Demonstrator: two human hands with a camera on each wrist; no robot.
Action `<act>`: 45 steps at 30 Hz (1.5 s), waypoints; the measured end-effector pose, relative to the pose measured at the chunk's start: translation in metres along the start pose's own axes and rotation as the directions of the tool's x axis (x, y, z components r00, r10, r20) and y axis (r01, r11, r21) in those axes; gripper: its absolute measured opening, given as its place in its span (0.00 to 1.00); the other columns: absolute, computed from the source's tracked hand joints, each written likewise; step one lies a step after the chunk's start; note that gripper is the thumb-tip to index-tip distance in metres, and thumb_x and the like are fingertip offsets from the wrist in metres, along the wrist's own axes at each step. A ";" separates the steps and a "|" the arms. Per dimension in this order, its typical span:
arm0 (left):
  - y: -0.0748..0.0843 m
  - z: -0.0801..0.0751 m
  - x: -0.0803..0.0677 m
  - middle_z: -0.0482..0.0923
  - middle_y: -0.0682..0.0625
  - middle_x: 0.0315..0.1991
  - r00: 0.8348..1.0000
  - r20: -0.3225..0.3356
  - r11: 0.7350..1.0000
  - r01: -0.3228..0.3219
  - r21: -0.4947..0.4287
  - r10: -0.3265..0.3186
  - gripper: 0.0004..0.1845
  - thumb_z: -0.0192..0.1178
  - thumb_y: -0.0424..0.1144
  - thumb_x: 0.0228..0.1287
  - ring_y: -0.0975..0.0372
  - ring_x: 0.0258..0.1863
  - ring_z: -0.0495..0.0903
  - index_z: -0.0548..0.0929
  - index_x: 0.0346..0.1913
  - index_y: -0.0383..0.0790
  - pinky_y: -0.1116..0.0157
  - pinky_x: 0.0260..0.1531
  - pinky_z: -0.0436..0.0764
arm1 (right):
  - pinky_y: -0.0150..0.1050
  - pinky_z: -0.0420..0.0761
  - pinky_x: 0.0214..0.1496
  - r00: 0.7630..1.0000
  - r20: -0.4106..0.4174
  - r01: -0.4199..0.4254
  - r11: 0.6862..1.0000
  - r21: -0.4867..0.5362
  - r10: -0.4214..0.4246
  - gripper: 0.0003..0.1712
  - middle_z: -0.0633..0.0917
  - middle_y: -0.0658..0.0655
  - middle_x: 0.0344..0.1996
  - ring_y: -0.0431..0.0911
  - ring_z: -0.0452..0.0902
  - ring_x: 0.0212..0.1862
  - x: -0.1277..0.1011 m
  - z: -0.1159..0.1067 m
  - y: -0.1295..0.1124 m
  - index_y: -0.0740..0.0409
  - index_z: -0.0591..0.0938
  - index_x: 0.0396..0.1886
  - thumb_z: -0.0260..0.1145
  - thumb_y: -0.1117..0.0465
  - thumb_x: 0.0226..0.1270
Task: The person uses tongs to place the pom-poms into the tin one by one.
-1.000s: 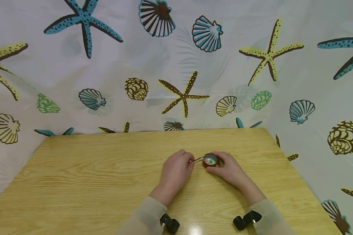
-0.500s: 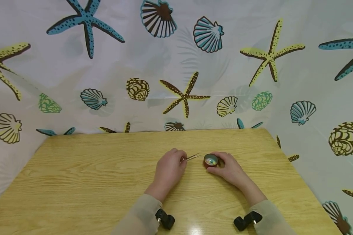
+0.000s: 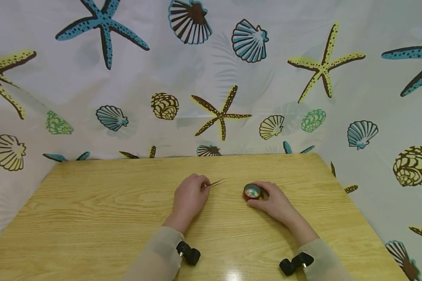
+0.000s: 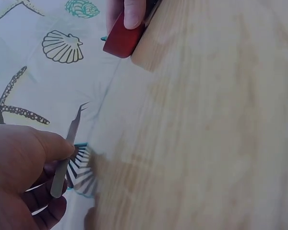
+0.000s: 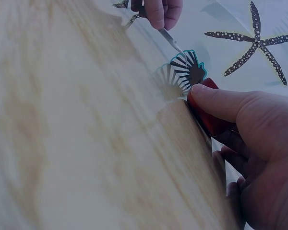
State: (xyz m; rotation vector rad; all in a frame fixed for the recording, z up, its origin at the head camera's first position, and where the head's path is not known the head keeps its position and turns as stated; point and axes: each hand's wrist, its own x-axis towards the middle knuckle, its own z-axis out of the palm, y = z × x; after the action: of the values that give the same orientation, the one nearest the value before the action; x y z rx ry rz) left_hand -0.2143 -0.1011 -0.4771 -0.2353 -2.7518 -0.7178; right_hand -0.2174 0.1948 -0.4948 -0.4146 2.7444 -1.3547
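The left hand (image 3: 188, 199) pinches a pair of thin metal tweezers (image 3: 214, 183) near the back end, tips pointing toward the small round red tin (image 3: 252, 192), which sits on the wooden bench (image 3: 91, 218) a little apart from the tips. The right hand (image 3: 276, 203) grips the tin by its side wall, thumb against it. The tweezers look light, stiff and sharp-tipped, best held mid-shaft; the tin looks light and likely to slide, so a side hold suits it.

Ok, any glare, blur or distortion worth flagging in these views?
Head view: sharp, wide-angle bend at the edges, a glare spot on the table near edge. Left wrist view: table grain soft, tweezers fairly crisp. Right wrist view: table grain smeared, the hand on the red tin in focus.
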 end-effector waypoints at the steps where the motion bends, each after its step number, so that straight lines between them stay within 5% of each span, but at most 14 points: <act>1: -0.003 0.000 0.000 0.82 0.51 0.36 1.000 0.002 1.000 0.002 0.001 -0.002 0.02 0.75 0.36 0.73 0.57 0.34 0.80 0.92 0.44 0.43 0.56 0.36 0.83 | 0.65 0.67 0.78 1.000 0.000 0.000 1.000 0.001 0.000 0.37 0.81 0.63 0.69 0.61 0.73 0.73 0.000 0.001 0.000 0.58 0.80 0.76 0.82 0.51 0.72; 11: -0.028 -0.007 -0.001 0.83 0.50 0.36 0.998 -0.002 0.998 0.067 0.003 -0.067 0.02 0.74 0.36 0.75 0.56 0.34 0.80 0.92 0.45 0.43 0.54 0.36 0.83 | 0.65 0.67 0.77 1.000 0.004 0.012 1.000 -0.003 -0.012 0.38 0.82 0.62 0.69 0.61 0.73 0.72 0.001 0.000 0.000 0.58 0.80 0.76 0.81 0.50 0.72; 34: -0.031 -0.008 0.001 0.83 0.49 0.37 0.994 0.063 0.996 0.090 0.012 -0.090 0.05 0.73 0.36 0.75 0.54 0.37 0.80 0.92 0.49 0.41 0.52 0.40 0.84 | 0.65 0.67 0.78 1.000 0.012 0.001 1.000 -0.003 -0.001 0.38 0.81 0.63 0.70 0.62 0.72 0.74 0.005 0.000 0.002 0.57 0.80 0.76 0.82 0.50 0.72; 40: -0.029 -0.007 -0.002 0.84 0.42 0.49 0.993 0.090 0.996 0.081 -0.022 -0.079 0.14 0.73 0.38 0.76 0.49 0.48 0.83 0.90 0.58 0.39 0.47 0.49 0.84 | 0.66 0.62 0.81 0.999 0.032 -0.023 1.000 0.020 0.023 0.47 0.77 0.64 0.76 0.63 0.65 0.80 0.002 -0.005 0.007 0.55 0.72 0.84 0.81 0.46 0.72; 45: -0.023 -0.009 -0.011 0.81 0.38 0.61 0.995 0.099 0.999 0.011 0.034 -0.014 0.22 0.71 0.44 0.79 0.43 0.60 0.80 0.85 0.68 0.38 0.44 0.60 0.81 | 0.66 0.54 0.84 0.999 0.031 -0.037 0.997 0.065 0.035 0.54 0.70 0.61 0.82 0.61 0.57 0.86 -0.004 -0.013 0.011 0.54 0.61 0.90 0.78 0.44 0.75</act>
State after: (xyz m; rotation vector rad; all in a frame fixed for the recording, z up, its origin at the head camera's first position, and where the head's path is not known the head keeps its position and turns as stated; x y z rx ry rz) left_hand -0.2071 -0.1259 -0.4832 -0.2528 -2.8589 -0.6801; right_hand -0.2185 0.2118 -0.4956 -0.3767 2.6618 -1.4144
